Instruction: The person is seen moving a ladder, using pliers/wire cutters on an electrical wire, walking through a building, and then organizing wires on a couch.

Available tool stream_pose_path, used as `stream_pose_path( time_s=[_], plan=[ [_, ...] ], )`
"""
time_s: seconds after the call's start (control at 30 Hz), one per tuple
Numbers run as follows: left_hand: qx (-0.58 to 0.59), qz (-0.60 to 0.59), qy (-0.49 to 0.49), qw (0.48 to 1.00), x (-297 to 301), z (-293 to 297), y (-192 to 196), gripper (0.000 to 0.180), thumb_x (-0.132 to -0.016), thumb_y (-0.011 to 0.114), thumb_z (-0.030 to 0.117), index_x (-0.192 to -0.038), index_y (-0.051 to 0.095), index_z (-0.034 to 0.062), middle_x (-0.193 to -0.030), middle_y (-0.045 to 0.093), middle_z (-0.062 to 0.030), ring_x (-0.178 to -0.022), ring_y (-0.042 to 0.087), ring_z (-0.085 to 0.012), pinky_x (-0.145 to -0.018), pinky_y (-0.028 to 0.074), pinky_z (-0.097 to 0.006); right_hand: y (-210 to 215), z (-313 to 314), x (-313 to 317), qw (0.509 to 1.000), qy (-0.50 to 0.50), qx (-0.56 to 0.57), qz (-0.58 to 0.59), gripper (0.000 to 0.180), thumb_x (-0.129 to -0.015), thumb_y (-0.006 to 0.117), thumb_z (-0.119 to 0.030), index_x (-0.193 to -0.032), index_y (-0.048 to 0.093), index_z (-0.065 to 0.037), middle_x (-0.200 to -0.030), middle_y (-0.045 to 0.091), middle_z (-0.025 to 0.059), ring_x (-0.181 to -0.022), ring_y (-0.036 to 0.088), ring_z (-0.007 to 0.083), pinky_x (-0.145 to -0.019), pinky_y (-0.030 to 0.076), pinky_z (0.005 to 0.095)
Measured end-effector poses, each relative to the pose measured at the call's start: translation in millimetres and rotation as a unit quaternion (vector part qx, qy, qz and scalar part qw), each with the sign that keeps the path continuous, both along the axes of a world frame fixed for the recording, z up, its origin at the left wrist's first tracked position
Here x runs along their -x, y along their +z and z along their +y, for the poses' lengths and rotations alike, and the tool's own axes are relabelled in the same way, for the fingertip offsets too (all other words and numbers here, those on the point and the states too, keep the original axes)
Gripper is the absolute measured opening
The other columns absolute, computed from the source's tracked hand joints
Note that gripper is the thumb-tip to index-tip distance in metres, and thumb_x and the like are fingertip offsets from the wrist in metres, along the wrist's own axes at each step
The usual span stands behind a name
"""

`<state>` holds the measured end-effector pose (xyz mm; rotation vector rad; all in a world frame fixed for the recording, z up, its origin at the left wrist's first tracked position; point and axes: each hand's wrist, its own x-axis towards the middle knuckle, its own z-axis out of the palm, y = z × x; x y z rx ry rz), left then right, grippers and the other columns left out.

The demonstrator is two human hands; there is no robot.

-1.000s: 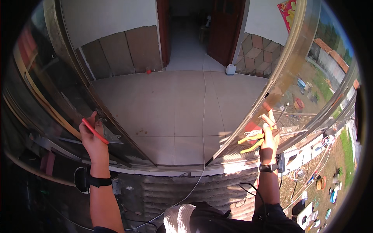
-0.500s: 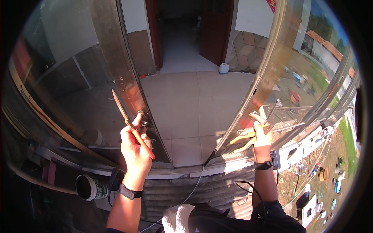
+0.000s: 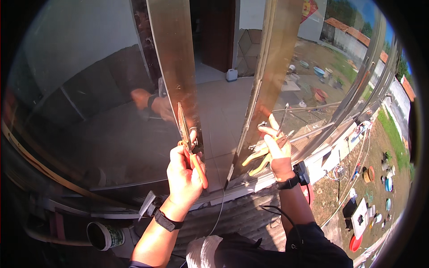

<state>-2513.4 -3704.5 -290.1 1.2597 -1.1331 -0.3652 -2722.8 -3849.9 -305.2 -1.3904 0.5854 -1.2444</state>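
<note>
My left hand (image 3: 184, 178) is closed around a pair of orange-handled scissors (image 3: 199, 169), their long blades pointing up. Its fingers are at the edge of the left sliding glass panel's metal frame (image 3: 172, 49). Yellow-handled pliers (image 3: 255, 157) are gripped in my right hand (image 3: 278, 154), with the handles sticking out to the left. A thin metal rod (image 3: 283, 118) rises beside those fingers; whether I hold it too is unclear. This hand is against the right panel's frame (image 3: 263, 67). Between the two frames lies a narrow gap.
Behind the glass are a tiled floor (image 3: 219, 102), a doorway and a white jug (image 3: 231, 75). A pale cable (image 3: 220, 210) runs over the sill. A bucket (image 3: 105, 236) stands at lower left. Basins and other items lie on the ground (image 3: 373, 201) at right.
The left panel's frame edge has shifted right with my left hand, narrowing the gap. My right hand sits further left in view, and the view itself has turned. Both tools stay held.
</note>
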Motion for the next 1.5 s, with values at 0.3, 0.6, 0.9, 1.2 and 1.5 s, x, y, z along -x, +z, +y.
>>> stream_pose_path(
  time_s=[0.3,0.6,0.9,1.2,1.5],
  plan=[
    [0.019,-0.1,0.004,0.995,29.9,-49.9,-10.3,0.025,-0.085,0.062,0.007,-0.104,0.045,0.0031,-0.078,0.059,-0.0101,-0.062,0.06,-0.0234,-0.061,0.049,-0.032,-7.3,-6.3,-0.9,1.0,0.003,-0.014,-0.014,0.033,-0.089,0.048,0.002,-0.121,0.054,0.006,-0.152,0.031,0.014,-0.074,0.065,0.0148,-0.067,0.054,0.0261],
    [-0.031,-0.147,-0.011,0.989,43.5,-54.6,-0.8,0.023,-0.089,0.055,0.002,-0.11,0.045,0.0027,-0.104,0.062,-0.0065,-0.069,0.054,-0.0081,-0.065,0.049,-0.023,-5.1,-2.7,1.8,0.999,0.008,-0.038,-0.035,0.057,-0.09,0.049,0.002,-0.144,0.032,-0.001,-0.132,0.053,0.0143,-0.069,0.062,0.0142,-0.064,0.055,0.0266],
    [-0.018,-0.158,-0.007,0.987,10.5,-4.6,-23.8,0.029,-0.082,0.063,0.008,-0.105,0.046,0.0037,-0.09,0.061,-0.0164,-0.073,0.062,-0.0363,-0.065,0.05,-0.041,-20.4,-13.0,28.8,0.994,-0.037,0.002,0.101,0.036,-0.091,0.048,-0.01,-0.123,0.054,0.004,-0.142,0.047,0.0111,-0.064,0.064,0.0152,-0.064,0.053,0.0264],
    [-0.42,0.075,0.246,0.871,-0.3,314.6,-215.2,0.038,-0.078,0.065,0.02,-0.112,0.059,0.0036,-0.095,0.066,-0.0185,-0.088,0.065,-0.0341,-0.075,0.051,-0.041,-273.8,21.4,111.0,0.821,0.18,-0.267,0.471,0.024,-0.086,0.056,-0.012,-0.105,0.063,-0.001,-0.078,0.06,0.0101,-0.051,0.057,0.0195,-0.046,0.05,0.0309],
    [-0.57,0.364,0.51,0.532,222.0,593.1,-296.6,0.027,-0.079,0.063,0.021,-0.095,0.064,-0.0002,-0.076,0.067,-0.0197,-0.073,0.069,-0.0328,-0.065,0.052,-0.041,-295.0,173.5,-71.1,0.497,0.574,-0.003,0.65,0.023,-0.084,0.055,-0.008,-0.101,0.067,0.002,-0.075,0.065,0.0115,-0.058,0.062,0.0226,-0.052,0.05,0.0336]
  ],
)
